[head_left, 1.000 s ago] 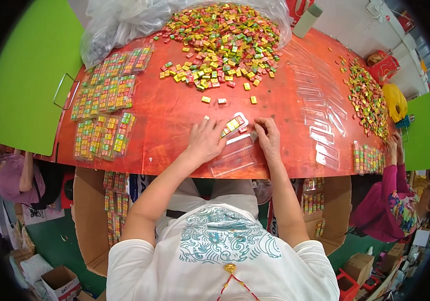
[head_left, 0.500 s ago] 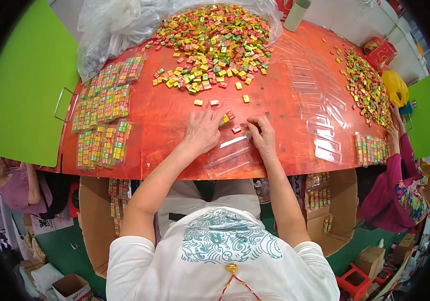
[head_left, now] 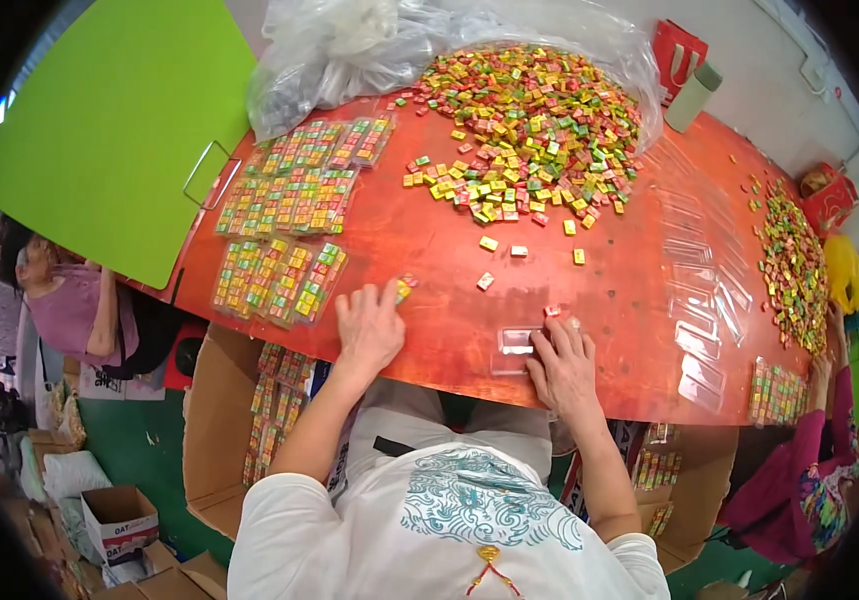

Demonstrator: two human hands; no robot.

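Right hand (head_left: 566, 372) at clear tray's (head_left: 515, 338) right side, fingers bent; can't tell if grip's pinching. Tray flat on red surface (head_left: 399, 225). Left hand (head_left: 370, 328) well left of tray, at coloured boxes (head_left: 405, 288), grip unclear. Red box (head_left: 552, 311) just beyond tray; heap (head_left: 539, 130) well beyond it.

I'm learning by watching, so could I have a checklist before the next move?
1. Right hand at the clear packaging: ok.
2. Left hand gripping the coloured boxes by its fingertips: cannot tell, fingers hide it.
3. Filled packs near the left hand: ok.
4. Pile gathered together: not ok, stray boxes lie nearer the hands.
5. Spare clear trays laid out at right: ok.
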